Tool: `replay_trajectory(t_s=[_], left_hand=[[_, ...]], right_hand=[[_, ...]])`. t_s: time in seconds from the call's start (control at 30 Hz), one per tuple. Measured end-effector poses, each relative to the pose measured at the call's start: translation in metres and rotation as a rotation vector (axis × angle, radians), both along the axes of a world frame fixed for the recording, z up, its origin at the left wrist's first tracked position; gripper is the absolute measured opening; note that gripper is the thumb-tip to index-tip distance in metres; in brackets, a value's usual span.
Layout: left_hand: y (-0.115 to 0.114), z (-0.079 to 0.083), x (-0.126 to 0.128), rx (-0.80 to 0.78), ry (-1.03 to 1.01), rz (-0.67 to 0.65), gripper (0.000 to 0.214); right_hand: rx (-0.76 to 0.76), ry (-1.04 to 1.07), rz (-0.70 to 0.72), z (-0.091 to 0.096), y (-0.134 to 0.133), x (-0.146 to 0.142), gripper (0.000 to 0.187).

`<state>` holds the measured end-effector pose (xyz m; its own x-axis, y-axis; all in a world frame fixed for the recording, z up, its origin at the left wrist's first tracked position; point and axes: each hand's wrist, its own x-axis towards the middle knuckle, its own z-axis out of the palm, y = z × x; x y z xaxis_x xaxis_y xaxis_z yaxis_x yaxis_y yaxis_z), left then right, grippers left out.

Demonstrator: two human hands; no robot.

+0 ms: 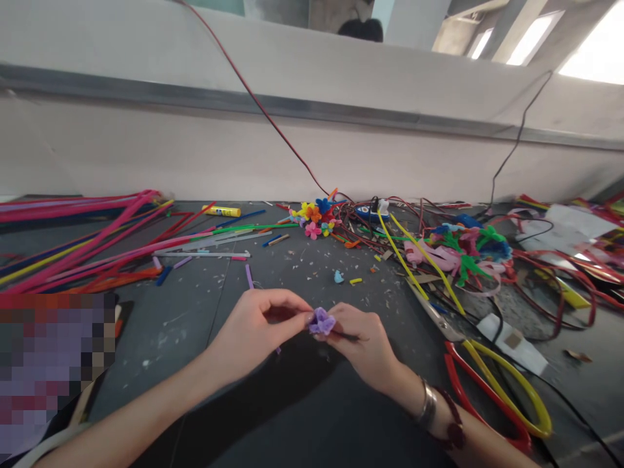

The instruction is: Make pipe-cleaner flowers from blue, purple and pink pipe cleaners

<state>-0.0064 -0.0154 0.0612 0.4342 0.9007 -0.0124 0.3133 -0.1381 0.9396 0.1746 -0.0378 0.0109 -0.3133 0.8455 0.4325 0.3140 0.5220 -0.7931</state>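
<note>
head view finds left hand (253, 325) and right hand (364, 339) pinching a purple fuzzy piece (322, 321) between their fingers (292, 327); it is likely light, soft and easily crushed, so a gentle edge hold is advised.

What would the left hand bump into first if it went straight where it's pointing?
The purple fuzzy piece, right at its fingertips; then probably the right hand, though depth is unclear.
</note>
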Motion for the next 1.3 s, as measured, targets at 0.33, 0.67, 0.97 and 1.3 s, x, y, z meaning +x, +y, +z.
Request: replay_trajectory(t_s=[0.33, 0.67, 0.97, 1.3], left_hand=[[-0.008, -0.005, 0.004, -0.081, -0.006, 0.13, 0.008], [0.008, 0.019, -0.018, 0.017, 0.184, -0.202, 0.019], [0.006, 0.011, -0.013, 0.176, 0.217, -0.194, 0.019], [-0.013, 0.01, -0.008, 0.655, 0.387, -0.204, 0.014]], right_hand=[[0.206, -0.085, -0.03, -0.007, -0.003, -0.003, 0.017], [-0.028, -0.067, 0.098, -0.007, -0.004, -0.006, 0.014], [-0.037, -0.079, 0.11, -0.005, -0.006, -0.009, 0.019], [-0.124, -0.013, 0.05, -0.004, -0.005, -0.005, 0.017]])
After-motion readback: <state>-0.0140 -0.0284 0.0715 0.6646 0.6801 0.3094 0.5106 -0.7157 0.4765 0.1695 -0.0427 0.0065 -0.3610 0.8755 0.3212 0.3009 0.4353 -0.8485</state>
